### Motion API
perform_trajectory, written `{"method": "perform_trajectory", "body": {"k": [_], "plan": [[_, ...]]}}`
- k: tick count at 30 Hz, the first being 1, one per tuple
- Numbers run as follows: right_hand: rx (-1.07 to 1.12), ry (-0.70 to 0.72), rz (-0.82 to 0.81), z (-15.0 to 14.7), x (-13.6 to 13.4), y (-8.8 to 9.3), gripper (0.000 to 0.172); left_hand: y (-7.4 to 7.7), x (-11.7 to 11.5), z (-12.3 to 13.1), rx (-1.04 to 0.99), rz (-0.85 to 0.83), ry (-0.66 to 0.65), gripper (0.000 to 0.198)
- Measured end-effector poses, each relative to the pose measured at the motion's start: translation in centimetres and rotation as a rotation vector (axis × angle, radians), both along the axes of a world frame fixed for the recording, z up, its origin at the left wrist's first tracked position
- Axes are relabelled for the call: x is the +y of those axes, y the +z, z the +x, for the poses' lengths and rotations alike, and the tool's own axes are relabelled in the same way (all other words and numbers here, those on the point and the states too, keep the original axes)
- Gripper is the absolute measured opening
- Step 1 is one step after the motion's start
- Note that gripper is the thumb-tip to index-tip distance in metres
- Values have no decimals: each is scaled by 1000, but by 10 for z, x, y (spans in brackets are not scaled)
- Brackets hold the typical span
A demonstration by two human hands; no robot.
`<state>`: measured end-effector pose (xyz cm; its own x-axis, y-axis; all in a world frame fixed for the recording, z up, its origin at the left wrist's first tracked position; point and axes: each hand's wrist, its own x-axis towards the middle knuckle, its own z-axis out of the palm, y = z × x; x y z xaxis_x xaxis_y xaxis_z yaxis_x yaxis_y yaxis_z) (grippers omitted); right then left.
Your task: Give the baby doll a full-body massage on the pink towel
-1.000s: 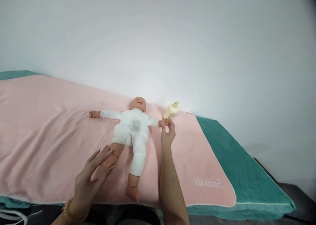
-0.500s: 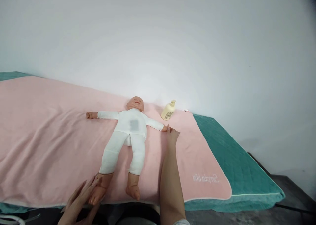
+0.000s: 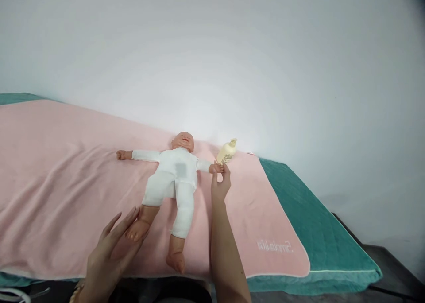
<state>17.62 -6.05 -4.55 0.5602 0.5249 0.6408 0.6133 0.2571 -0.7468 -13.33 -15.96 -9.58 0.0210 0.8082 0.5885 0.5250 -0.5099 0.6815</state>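
A baby doll (image 3: pixel 181 168) with white cloth limbs and torso lies on its back, its head at the far side. My left hand (image 3: pixel 111 250) cups the bare foot (image 3: pixel 137 230) of the doll's leg on the left, fingers along one side and thumb beneath; that leg is bent and raised a little. Between thumb and fingers, my right hand (image 3: pixel 222 181) grips the small hand (image 3: pixel 215 168) of the doll's arm on the right. Just behind that grip stands a pale yellow pump bottle (image 3: pixel 227 150), its base partly hidden by my fingers.
A pink blanket (image 3: pixel 79 179) with a few creases covers most of a green padded bed (image 3: pixel 299 210). A white wall (image 3: pixel 212 50) rises behind it. Part of a white cable (image 3: pixel 15 294) shows at the lower left.
My left hand has pushed the doll's foot away from me, bending that leg more. My right hand has brought the doll's hand left, in toward its body.
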Motion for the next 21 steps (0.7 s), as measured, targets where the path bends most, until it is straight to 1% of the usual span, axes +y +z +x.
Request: {"method": "perform_trajectory", "body": {"k": [2,4,6,8,12,16,19,21], "plan": [[-189,41,111,-13,1,-3,37,13,9,7,-15,41,28,54],[-417,112,196,-25,3,-5,28,24,18,15,-28,79,41,52],[-610,214,216,-35,4,-5,25,34,27,22,-39,74,50,51],[-721,290,189,-42,5,-4,26,41,36,28,-57,46,51,52],[-769,354,142,-46,6,-2,25,52,52,36,-87,-2,45,58],[-752,414,52,-43,7,-4,24,56,67,41,-117,-33,19,63],[-753,421,38,-43,7,-5,24,57,71,43,-132,-62,21,63],[-748,416,64,-43,7,-5,23,57,70,42,-134,-76,14,62]]}}
